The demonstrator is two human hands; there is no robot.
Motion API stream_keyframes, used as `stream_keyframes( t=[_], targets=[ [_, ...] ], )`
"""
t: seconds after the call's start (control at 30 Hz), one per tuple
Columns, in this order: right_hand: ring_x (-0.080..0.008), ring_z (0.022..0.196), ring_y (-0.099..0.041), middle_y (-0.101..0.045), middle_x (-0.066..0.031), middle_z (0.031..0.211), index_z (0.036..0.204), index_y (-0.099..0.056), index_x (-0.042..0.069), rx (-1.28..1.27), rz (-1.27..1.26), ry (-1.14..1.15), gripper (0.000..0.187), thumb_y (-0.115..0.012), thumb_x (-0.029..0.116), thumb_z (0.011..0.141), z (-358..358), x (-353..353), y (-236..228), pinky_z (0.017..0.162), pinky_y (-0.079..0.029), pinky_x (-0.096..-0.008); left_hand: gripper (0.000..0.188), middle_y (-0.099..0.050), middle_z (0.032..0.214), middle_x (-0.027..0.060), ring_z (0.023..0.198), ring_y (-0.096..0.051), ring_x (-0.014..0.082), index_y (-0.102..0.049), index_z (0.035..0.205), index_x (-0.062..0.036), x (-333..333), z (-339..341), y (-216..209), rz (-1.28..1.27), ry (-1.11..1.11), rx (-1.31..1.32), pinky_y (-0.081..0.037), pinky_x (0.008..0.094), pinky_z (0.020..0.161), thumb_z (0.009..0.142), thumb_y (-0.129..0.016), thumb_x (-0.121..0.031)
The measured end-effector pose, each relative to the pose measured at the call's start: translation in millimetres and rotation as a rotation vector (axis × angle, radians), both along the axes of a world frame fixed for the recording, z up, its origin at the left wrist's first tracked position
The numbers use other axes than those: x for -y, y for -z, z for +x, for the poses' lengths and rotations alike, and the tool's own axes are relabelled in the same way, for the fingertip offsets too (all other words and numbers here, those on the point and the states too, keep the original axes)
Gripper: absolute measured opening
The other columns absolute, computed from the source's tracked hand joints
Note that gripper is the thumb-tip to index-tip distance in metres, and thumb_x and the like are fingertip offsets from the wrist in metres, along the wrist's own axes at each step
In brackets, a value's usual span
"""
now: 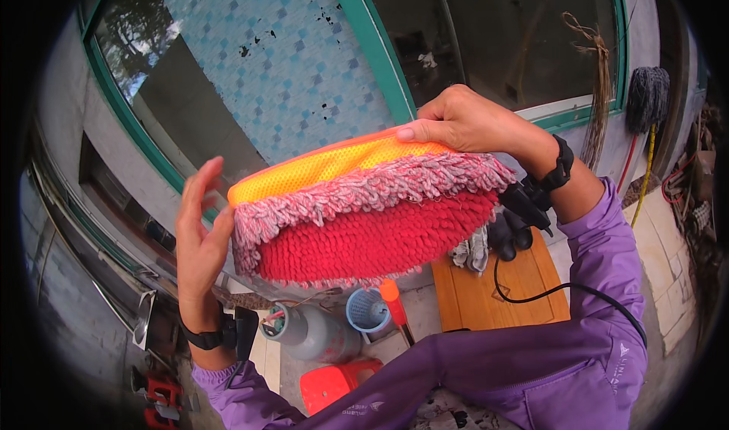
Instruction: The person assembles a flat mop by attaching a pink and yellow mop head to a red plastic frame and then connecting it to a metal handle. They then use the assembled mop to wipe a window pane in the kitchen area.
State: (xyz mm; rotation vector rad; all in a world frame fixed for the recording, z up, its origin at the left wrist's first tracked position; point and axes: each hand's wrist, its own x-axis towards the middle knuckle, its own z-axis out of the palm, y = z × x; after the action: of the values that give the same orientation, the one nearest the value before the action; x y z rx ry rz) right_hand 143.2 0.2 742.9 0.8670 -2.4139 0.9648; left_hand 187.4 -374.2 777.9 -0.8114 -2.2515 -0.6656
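While the right hand pinches a red mop pad, the left hand spreads flat beside green-framed windows.

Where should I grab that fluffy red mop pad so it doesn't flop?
Probably by the firm orange-and-yellow top edge of the mop pad, coming from above at each end. The right hand already pinches that edge at one end; the left hand is open against the other. The red noodle side below looks soft and squashy.
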Motion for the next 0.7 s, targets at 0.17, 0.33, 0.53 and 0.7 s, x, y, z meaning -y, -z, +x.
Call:
stream_keyframes(
  t=[0.17,0.33,0.53,0.7],
  targets=[
    [-0.0131,0.052,-0.049,-0.052,-0.007,0.053,0.067,-0.066,-0.004,0.177,-0.085,-0.062,0.066,-0.062,0.059,0.084,-5.2,23.1,-3.6,0.048,-0.04,-0.0307,0.047,-0.055,0.115,0.0214,0.107,-0.052,0.0367,-0.049,0.131,-0.0011,-65.5,3.9,-1.7,-0.397,0.05,-0.133,-0.038,0.0387,0.097,0.087,-0.058,-0.018],
    [-0.0113,0.06,-0.053,-0.06,-0.0029,0.066,0.078,-0.069,0.0,0.413,-0.299,-0.261,0.054,-0.066,0.053,0.084,-12.5,34.6,5.4,0.053,-0.042,-0.0268,0.027,-0.057,0.095,0.0163,0.093,-0.053,0.0336,-0.056,0.102,-0.0002,-62.2,-21.6,3.7,-0.346,-0.044,-0.068,-0.039,0.0407,0.085,0.091,-0.057,-0.025],
    [-0.0198,0.118,-0.054,-0.054,-0.0138,0.126,0.13,-0.048,-0.002,0.536,-0.958,-0.78,0.054,-0.071,0.008,0.083,15.9,31.7,33.4,0.101,-0.043,-0.0315,0.023,-0.058,0.091,0.0143,0.088,-0.056,0.0326,-0.059,0.099,-0.0025,-40.9,-30.0,9.0,-0.225,-0.034,-0.012,-0.043,0.0382,0.079,0.089,-0.061,-0.023],
    [-0.0154,0.105,-0.059,-0.056,-0.0113,0.12,0.126,-0.05,-0.001,0.371,-0.936,-0.678,0.048,-0.068,0.0,0.081,26.6,31.6,54.1,0.089,-0.049,-0.0283,0.023,-0.058,0.089,0.0136,0.087,-0.057,0.0317,-0.061,0.097,-0.0021,-44.8,-27.5,8.7,-0.219,-0.013,-0.051,-0.044,0.0374,0.078,0.087,-0.063,-0.023]
  ],
)
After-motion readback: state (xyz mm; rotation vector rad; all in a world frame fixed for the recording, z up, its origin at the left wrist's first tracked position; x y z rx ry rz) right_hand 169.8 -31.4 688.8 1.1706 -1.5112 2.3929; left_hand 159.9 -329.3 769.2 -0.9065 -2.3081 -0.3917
